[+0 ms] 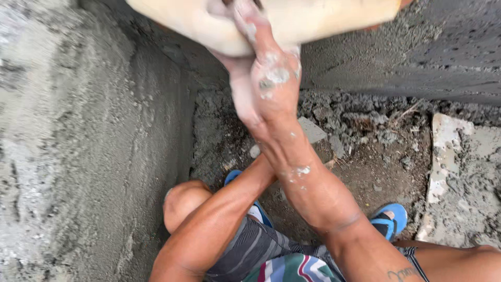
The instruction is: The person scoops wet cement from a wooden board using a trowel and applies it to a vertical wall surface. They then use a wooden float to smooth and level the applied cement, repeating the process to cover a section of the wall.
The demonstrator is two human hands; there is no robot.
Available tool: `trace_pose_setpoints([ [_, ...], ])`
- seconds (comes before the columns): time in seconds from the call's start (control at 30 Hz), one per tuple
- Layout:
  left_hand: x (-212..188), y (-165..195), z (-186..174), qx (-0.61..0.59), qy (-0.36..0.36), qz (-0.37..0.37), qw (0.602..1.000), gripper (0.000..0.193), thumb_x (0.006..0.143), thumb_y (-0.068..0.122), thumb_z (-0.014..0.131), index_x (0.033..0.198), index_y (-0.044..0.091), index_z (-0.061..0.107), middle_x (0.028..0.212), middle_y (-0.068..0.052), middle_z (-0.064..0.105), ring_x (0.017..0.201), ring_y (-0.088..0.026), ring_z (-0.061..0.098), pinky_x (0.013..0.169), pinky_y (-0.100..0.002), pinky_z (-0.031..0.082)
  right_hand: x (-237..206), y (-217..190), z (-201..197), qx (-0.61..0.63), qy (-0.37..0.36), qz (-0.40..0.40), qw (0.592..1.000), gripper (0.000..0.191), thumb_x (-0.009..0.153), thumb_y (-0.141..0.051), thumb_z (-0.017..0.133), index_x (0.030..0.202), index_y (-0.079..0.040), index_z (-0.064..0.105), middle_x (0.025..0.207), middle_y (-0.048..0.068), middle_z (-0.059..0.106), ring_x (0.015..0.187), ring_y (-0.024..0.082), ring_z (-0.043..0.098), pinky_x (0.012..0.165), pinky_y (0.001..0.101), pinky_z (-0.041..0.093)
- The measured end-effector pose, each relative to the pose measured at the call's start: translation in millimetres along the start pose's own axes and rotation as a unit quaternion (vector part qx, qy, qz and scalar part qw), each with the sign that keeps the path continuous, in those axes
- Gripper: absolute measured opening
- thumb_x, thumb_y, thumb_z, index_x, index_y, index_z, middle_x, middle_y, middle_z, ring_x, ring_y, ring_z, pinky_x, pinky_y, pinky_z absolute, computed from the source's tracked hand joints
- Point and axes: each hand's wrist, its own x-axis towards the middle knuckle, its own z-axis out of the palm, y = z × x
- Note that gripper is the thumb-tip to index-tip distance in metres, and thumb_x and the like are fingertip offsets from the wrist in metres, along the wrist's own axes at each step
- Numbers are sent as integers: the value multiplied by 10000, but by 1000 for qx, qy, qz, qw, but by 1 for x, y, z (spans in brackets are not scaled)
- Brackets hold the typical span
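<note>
Two bare arms reach up from the bottom of the view, and both hands meet at a pale tan wooden board [323,18] held flat against the wet grey cement wall [396,57] near the top. Only part of the board shows; the rest runs off the top edge.

On top sits the right hand [274,78], splashed with grey cement, and its grip is closed around the lower edge of the board. Tucked behind and under it is the left hand [241,89]. It also touches the board, but its fingers are mostly hidden, so I cannot tell how tight its grip is.

As for how far the work has come, the wall to the right of the board looks smooth and flat already. On the left, the big grey cement wall [78,146] is rougher, with lumps and streaks, so I think it needs more rubbing. The corner where the two walls meet looks unfinished too.

Below the hands, lumps of dropped cement and small stones lie on the dirt ground [365,167]. A broken pale slab [449,151] lies to the right. Blue sandals [390,218] and striped shorts [271,256] show at the bottom.
</note>
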Motion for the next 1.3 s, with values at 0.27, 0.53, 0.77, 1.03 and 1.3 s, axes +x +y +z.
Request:
trace_pose_setpoints([
  [0.27, -18, -11, 24, -28, 14, 4, 999, 294, 1017, 191, 524, 1200, 121, 743, 1233, -82, 729, 1147, -223, 694, 930, -402, 515, -8, 17, 16, 72, -114, -26, 991, 189, 1059, -69, 669, 1202, 40, 611, 1209, 134, 691, 1169, 258, 664, 1071, 489, 501],
  [0.53, -14, -18, 15, -34, 15, 11, 999, 296, 1017, 193, 525, 1206, 123, 742, 1236, -79, 728, 1147, -222, 695, 926, -400, 518, -85, 6, -51, -61, 44, -24, 997, 348, 997, -16, 726, 1292, 47, 553, 1095, 143, 694, 1092, 278, 709, 1072, 437, 563],
  [0.77, 4, -19, 10, -40, 9, 23, 999, 298, 1017, 195, 526, 1211, 124, 740, 1238, -77, 728, 1147, -220, 696, 922, -397, 520, -42, 35, -73, -86, 91, 34, 992, 350, 929, -15, 732, 1233, 48, 570, 1054, 165, 734, 990, 252, 737, 948, 427, 611],
  [1.03, -12, -26, 16, -50, 6, 40, 998, 300, 1017, 197, 527, 1217, 126, 739, 1241, -75, 728, 1147, -219, 696, 918, -395, 522, 5, 80, 10, -28, 11, -11, 999, 350, 964, -60, 745, 1270, 14, 592, 1081, 162, 742, 1049, 273, 727, 944, 529, 619],
  [1.3, -22, -28, 21, -56, 13, 41, 997, 302, 1018, 200, 528, 1223, 128, 737, 1243, -72, 728, 1147, -217, 697, 914, -392, 525, 9, 89, 26, 25, -64, -54, 996, 243, 1065, -44, 711, 1238, 71, 586, 1131, 164, 695, 1082, 295, 708, 969, 522, 622],
])
